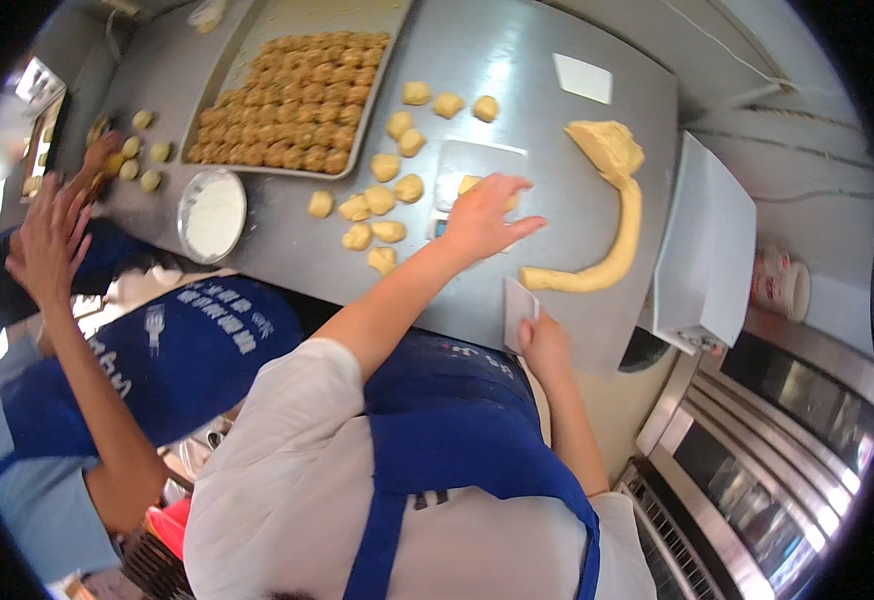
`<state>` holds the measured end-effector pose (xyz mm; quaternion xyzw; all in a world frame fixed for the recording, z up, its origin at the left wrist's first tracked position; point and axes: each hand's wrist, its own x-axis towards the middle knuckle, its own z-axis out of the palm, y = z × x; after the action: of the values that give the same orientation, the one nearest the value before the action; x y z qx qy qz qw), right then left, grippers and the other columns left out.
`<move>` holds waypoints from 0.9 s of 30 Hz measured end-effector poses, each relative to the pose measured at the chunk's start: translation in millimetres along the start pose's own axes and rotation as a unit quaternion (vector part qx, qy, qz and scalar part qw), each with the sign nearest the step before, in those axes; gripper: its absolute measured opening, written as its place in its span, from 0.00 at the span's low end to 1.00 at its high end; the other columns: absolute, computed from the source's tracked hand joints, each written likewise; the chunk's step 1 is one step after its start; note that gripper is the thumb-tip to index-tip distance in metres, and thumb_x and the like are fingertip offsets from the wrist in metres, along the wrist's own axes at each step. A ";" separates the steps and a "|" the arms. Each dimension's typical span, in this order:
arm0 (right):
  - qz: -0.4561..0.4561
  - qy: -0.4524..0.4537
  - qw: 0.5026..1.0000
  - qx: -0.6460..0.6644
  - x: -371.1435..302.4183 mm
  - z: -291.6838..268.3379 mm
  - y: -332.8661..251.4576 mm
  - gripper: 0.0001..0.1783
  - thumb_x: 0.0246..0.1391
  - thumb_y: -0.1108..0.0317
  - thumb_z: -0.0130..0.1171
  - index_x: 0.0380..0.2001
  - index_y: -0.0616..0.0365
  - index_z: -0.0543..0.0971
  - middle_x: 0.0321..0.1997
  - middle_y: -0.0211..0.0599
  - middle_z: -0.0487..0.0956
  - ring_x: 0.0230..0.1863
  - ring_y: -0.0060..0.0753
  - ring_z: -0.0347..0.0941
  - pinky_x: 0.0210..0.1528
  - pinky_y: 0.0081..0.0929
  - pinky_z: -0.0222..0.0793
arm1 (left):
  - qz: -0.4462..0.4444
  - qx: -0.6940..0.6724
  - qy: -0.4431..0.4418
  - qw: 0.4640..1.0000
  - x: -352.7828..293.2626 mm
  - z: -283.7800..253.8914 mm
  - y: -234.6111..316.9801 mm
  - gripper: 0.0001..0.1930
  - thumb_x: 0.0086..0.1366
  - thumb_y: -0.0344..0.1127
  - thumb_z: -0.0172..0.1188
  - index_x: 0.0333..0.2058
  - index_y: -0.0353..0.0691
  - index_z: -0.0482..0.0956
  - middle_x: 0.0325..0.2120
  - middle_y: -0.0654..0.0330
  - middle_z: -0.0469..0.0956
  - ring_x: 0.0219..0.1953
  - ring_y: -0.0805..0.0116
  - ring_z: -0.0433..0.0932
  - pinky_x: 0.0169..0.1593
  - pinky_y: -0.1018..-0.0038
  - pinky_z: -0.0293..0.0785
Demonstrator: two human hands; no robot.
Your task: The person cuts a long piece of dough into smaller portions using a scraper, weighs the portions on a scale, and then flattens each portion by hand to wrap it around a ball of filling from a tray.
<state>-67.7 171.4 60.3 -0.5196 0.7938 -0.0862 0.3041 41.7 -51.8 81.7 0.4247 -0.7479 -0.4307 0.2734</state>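
Note:
My left hand (492, 215) is stretched over a small kitchen scale (482, 158), palm down, thumb and fingers apart. Yellow dough (469, 184) shows on the scale beside its fingers; the rest is covered by the hand. Near the table's front edge, my right hand (545, 345) grips a white dough scraper (519, 312). The scraper stands close to the cut end of a long, curved dough rope (625, 240). At its far end the rope joins a thicker lump of dough (607, 147). Several cut dough pieces (381, 200) lie left of the scale.
A large tray (355, 160) of small brown balls in rows sits at the far left. In front of it is a bowl of white powder (212, 215). Co-workers' hands (49, 240) show at the left, near round dough balls (150, 180). A white card (583, 79) lies at the back right.

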 end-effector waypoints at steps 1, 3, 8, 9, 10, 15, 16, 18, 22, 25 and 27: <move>0.015 0.013 1.000 0.009 -1.6 -3.8 0.8 0.16 0.58 0.61 0.53 0.44 0.61 0.77 0.32 0.58 0.81 0.34 0.61 0.78 0.38 0.53 0.73 | 0.083 0.121 -0.008 0.989 11.3 -6.5 -1.8 0.22 0.58 0.46 0.68 0.46 0.39 0.79 0.36 0.53 0.81 0.45 0.59 0.80 0.49 0.64 0.75; 0.012 0.021 1.000 0.019 -2.9 -11.8 2.9 0.16 0.58 0.62 0.54 0.44 0.61 0.77 0.32 0.58 0.81 0.34 0.62 0.78 0.38 0.54 0.72 | 0.153 0.252 -0.009 0.955 19.5 -12.1 -14.9 0.23 0.56 0.43 0.69 0.48 0.40 0.80 0.41 0.51 0.81 0.47 0.56 0.80 0.52 0.64 0.75; 0.018 0.053 0.998 -0.025 -2.1 -31.9 6.2 0.17 0.58 0.63 0.53 0.47 0.58 0.77 0.34 0.57 0.81 0.36 0.62 0.78 0.39 0.54 0.73 | 0.126 0.120 -0.008 0.985 2.2 -23.0 -81.4 0.24 0.54 0.39 0.69 0.51 0.39 0.79 0.48 0.50 0.79 0.51 0.52 0.77 0.57 0.62 0.73; 0.022 0.053 0.998 -0.022 -3.0 -32.3 8.6 0.17 0.58 0.63 0.53 0.47 0.58 0.77 0.34 0.57 0.81 0.36 0.62 0.78 0.39 0.54 0.73 | 0.025 0.089 0.024 0.995 -8.5 -33.2 -70.1 0.24 0.55 0.37 0.69 0.50 0.38 0.79 0.47 0.51 0.80 0.50 0.56 0.78 0.55 0.64 0.73; 0.028 0.060 0.997 -0.026 -3.7 -32.6 10.9 0.17 0.58 0.63 0.53 0.48 0.59 0.77 0.34 0.57 0.81 0.35 0.62 0.78 0.39 0.54 0.73 | -0.092 0.026 0.051 0.994 -13.2 -51.8 -62.2 0.23 0.56 0.37 0.69 0.51 0.37 0.78 0.47 0.52 0.80 0.50 0.59 0.78 0.55 0.67 0.74; 0.051 0.094 0.994 -0.015 -1.2 -54.8 9.4 0.16 0.58 0.62 0.52 0.44 0.61 0.75 0.32 0.56 0.80 0.33 0.61 0.78 0.36 0.54 0.73 | -0.176 0.006 0.323 0.930 -60.4 -150.9 -123.1 0.21 0.59 0.38 0.68 0.49 0.36 0.78 0.43 0.55 0.81 0.45 0.65 0.79 0.52 0.69 0.75; 0.064 0.089 0.994 -0.015 3.7 -53.7 16.4 0.15 0.59 0.62 0.52 0.43 0.62 0.75 0.31 0.56 0.80 0.33 0.60 0.78 0.36 0.53 0.73 | -0.157 0.090 0.329 0.927 -76.3 -170.5 -152.6 0.22 0.59 0.38 0.68 0.50 0.36 0.78 0.44 0.54 0.81 0.46 0.64 0.79 0.52 0.70 0.75; 0.071 0.082 0.994 -0.026 9.3 -63.1 14.2 0.15 0.59 0.62 0.51 0.43 0.61 0.74 0.30 0.56 0.80 0.32 0.60 0.78 0.35 0.53 0.73 | -0.218 0.113 0.325 0.913 -92.1 -189.0 -169.5 0.23 0.59 0.38 0.68 0.51 0.36 0.78 0.47 0.52 0.80 0.49 0.59 0.79 0.55 0.67 0.73; 0.051 0.050 0.996 -0.049 16.3 -67.4 8.6 0.16 0.59 0.63 0.50 0.46 0.61 0.71 0.28 0.56 0.80 0.31 0.60 0.78 0.35 0.53 0.73 | -0.012 0.464 0.303 0.832 -92.3 -159.4 -140.9 0.23 0.57 0.36 0.67 0.51 0.37 0.77 0.49 0.51 0.77 0.53 0.51 0.74 0.59 0.61 0.69; 0.039 0.032 0.997 -0.054 24.0 -55.7 21.3 0.16 0.59 0.64 0.49 0.46 0.62 0.70 0.29 0.56 0.80 0.32 0.60 0.78 0.36 0.53 0.73 | 0.033 0.255 0.114 0.960 -77.6 -94.9 -75.4 0.20 0.54 0.31 0.65 0.47 0.37 0.76 0.46 0.48 0.75 0.51 0.49 0.73 0.57 0.60 0.69; 0.035 0.016 0.997 -0.059 30.5 -56.2 19.7 0.16 0.59 0.64 0.49 0.46 0.62 0.70 0.30 0.56 0.80 0.33 0.59 0.78 0.36 0.53 0.73 | 0.118 0.162 -0.041 0.979 -77.5 -33.9 -35.0 0.25 0.51 0.33 0.69 0.49 0.39 0.76 0.48 0.50 0.75 0.54 0.50 0.72 0.58 0.59 0.68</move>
<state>-123.5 143.4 84.3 -0.5069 0.8200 -0.0362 0.2632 120.0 -7.8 63.9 0.3541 -0.8632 -0.2861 0.2185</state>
